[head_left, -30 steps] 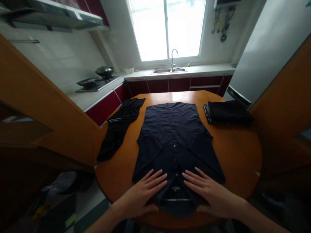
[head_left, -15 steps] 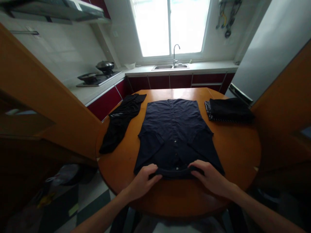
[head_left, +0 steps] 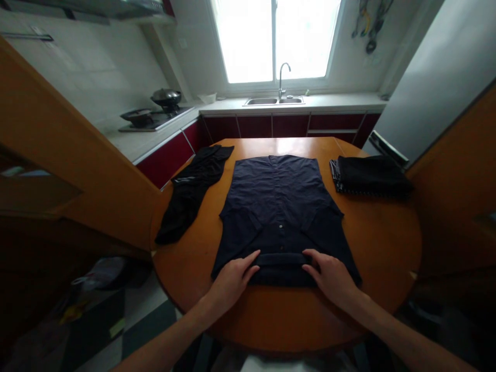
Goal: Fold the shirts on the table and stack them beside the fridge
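A dark navy button-up shirt (head_left: 279, 199) lies spread out in front of me with its sleeves folded in over it. Its collar band (head_left: 281, 259) is at the end nearest me. At the left end of this band, my left hand (head_left: 234, 276) has thumb and fingers closed on the cloth. My right hand (head_left: 329, 271) grips the right end the same way. A few small buttons show along the middle of the shirt.
The shirt is on a round wooden table (head_left: 287, 320). A black garment (head_left: 194, 191) lies loosely at its left, and a stack of folded dark clothes (head_left: 372, 175) sits at the right. Beyond are a counter with a sink (head_left: 263, 101) and a stove with pans (head_left: 166, 98).
Both hands have shifted slightly forward, away from me, on the collar. The band now stands up flatter and straighter between them. The view has tilted a little.
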`<state>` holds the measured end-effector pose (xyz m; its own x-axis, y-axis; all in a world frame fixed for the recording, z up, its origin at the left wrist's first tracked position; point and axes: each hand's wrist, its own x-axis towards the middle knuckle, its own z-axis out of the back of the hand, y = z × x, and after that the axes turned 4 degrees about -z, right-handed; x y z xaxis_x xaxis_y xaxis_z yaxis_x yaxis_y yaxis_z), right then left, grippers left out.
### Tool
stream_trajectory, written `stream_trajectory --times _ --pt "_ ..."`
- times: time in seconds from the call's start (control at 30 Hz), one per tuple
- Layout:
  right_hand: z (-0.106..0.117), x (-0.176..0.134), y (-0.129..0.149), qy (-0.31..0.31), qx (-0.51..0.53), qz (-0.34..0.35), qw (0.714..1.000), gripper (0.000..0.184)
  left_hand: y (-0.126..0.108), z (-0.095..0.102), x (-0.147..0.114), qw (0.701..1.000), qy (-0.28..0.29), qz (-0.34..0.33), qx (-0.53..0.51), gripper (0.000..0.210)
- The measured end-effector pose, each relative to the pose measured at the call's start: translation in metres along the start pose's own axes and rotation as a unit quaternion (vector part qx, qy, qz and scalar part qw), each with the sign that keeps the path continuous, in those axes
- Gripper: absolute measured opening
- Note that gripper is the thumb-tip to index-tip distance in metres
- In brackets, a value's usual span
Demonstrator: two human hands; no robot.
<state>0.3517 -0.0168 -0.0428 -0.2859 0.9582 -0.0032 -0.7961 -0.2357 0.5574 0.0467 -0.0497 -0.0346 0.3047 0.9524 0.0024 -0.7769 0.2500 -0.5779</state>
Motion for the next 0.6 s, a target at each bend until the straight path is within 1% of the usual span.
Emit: stream_trajectory --times 0.1,0.17,0.23,0.3,0.33,0.37,0.43,0.5,0.57,0.6 --pt "-0.001 -0.004 -0.003 -0.006 -0.023 0.030 0.999 0.030 0.003 0.001 -0.004 1.000 0.002 -0.019 0.021 0.043" --pt "0.000 -0.008 -0.004 -0.006 -0.045 0.075 0.996 0.032 0.001 0.003 -0.007 0.999 -0.003 -0.044 0.029 0.043" --pt "0.004 -0.012 -0.002 -0.011 -0.078 0.114 0.990 0.034 -0.005 0.005 -0.009 0.996 -0.035 -0.062 0.049 0.043" --pt "0.009 -0.015 0.003 -0.032 -0.107 0.122 0.986 0.033 -0.017 0.007 -0.009 0.990 -0.077 -0.081 0.088 0.044" --pt "0.012 -0.016 0.007 -0.047 -0.110 0.120 0.986 0.033 -0.023 0.007 -0.008 0.985 -0.087 -0.101 0.110 0.045" --pt "0.014 -0.016 0.011 -0.064 -0.105 0.120 0.985 0.034 -0.030 0.007 -0.006 0.980 -0.083 -0.127 0.130 0.047" --pt "0.015 -0.016 0.021 -0.078 -0.084 0.147 0.983 0.039 -0.042 0.004 -0.001 0.968 -0.038 -0.189 0.158 0.052" --pt "0.011 -0.015 0.029 -0.056 -0.075 0.200 0.975 0.048 -0.048 -0.002 0.005 0.957 0.017 -0.232 0.176 0.060" --pt "0.003 -0.017 0.032 -0.015 -0.087 0.243 0.966 0.062 -0.048 -0.007 0.008 0.949 0.053 -0.249 0.187 0.071" --pt "-0.001 -0.018 0.031 0.002 -0.097 0.252 0.963 0.069 -0.046 -0.009 0.008 0.947 0.066 -0.252 0.190 0.076"
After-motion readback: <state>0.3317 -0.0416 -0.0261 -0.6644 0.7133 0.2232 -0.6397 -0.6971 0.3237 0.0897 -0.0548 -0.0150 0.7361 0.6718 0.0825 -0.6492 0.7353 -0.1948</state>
